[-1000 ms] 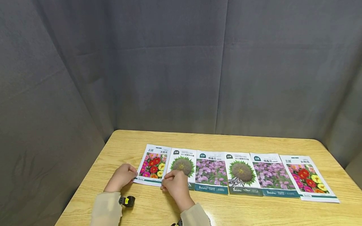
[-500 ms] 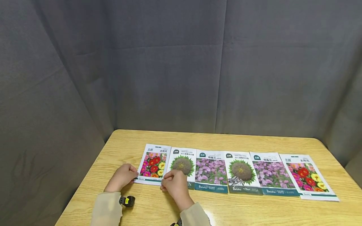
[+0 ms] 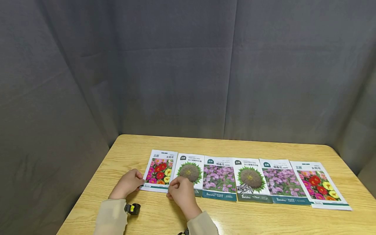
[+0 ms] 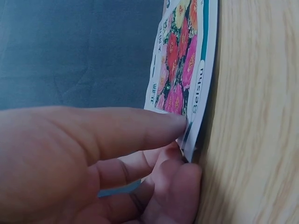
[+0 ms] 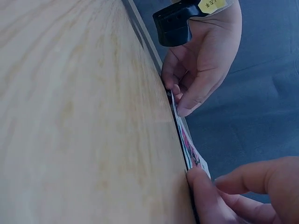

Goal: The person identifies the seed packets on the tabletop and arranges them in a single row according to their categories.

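At the left end of a row lies a seed packet (image 3: 160,173) printed with red, pink and yellow flowers. My left hand (image 3: 127,183) pinches its lower left corner; in the left wrist view, the thumb (image 4: 154,128) lies on the printed face with fingers curled beneath. The lower right corner is pinched by my right hand (image 3: 183,193), which covers part of the neighbouring sunflower seed packet (image 3: 189,171). In the right wrist view the flower packet (image 5: 187,144) appears nearly edge-on, low along the table, between both hands.
Rightward the row continues with a purple-flower packet (image 3: 218,178), another sunflower packet (image 3: 251,179), another purple-flower packet (image 3: 283,181) and a second red-and-yellow flower packet (image 3: 318,186). They lie edge to edge on the wooden table (image 3: 249,218). Grey curtains (image 3: 176,81) hang behind and at the sides.
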Tool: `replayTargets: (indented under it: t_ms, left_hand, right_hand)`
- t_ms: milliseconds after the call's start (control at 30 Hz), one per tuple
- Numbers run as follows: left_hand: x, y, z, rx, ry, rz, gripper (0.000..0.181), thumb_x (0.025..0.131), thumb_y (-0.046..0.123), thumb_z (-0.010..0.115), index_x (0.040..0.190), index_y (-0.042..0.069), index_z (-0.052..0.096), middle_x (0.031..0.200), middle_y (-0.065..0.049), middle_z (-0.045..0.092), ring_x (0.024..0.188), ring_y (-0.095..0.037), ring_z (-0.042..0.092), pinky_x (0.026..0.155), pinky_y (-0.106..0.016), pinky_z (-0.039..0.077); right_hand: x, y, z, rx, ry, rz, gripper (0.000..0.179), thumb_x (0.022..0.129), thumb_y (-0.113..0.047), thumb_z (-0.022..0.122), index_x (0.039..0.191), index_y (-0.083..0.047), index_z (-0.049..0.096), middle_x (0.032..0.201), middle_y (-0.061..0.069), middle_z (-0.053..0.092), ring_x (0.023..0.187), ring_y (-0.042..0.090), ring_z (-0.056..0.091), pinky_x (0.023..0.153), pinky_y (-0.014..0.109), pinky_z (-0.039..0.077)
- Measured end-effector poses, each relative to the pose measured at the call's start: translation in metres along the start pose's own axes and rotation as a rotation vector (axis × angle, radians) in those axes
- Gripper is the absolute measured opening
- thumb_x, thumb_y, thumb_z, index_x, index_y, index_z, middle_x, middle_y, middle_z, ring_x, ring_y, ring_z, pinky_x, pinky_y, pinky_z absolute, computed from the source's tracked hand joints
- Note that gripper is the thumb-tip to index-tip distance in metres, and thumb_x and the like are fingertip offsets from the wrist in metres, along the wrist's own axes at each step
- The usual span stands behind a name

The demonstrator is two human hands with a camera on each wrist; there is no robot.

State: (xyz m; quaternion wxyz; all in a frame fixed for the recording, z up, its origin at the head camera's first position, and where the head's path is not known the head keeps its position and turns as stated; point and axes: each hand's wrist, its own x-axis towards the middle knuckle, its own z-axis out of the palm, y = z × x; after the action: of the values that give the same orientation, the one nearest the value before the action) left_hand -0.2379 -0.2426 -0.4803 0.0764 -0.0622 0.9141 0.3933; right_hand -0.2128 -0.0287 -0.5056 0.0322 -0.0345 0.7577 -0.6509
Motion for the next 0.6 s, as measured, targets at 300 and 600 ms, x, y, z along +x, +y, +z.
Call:
replayTargets:
  t_ms: [300, 600]
  left_hand:
    - [-0.002, 0.004, 0.0, 0.028, 0.007, -0.006, 0.017, 0.098, 0.015, 0.061, 0.091, 0.002, 0.054, 0.075, -0.008, 0.053, 0.063, -0.021, 0.049, 0.06, -0.031, 0.039]
    - [0.0, 0.004, 0.004, 0.11, 0.032, 0.022, 0.019, 0.098, 0.017, 0.062, 0.089, 0.003, 0.052, 0.08, -0.009, 0.054, 0.069, -0.023, 0.048, 0.061, -0.031, 0.036]
  right_hand:
    - [-0.005, -0.008, -0.002, -0.333, 0.006, -0.121, 0.009, 0.089, -0.002, 0.067, 0.082, -0.006, 0.071, 0.068, -0.003, 0.061, 0.057, 0.008, 0.052, 0.054, 0.026, 0.045]
    - [-0.011, -0.015, -0.008, -0.308, -0.129, -0.156, 0.007, 0.091, -0.001, 0.065, 0.088, -0.003, 0.072, 0.076, -0.002, 0.064, 0.067, 0.008, 0.057, 0.062, 0.027, 0.05]
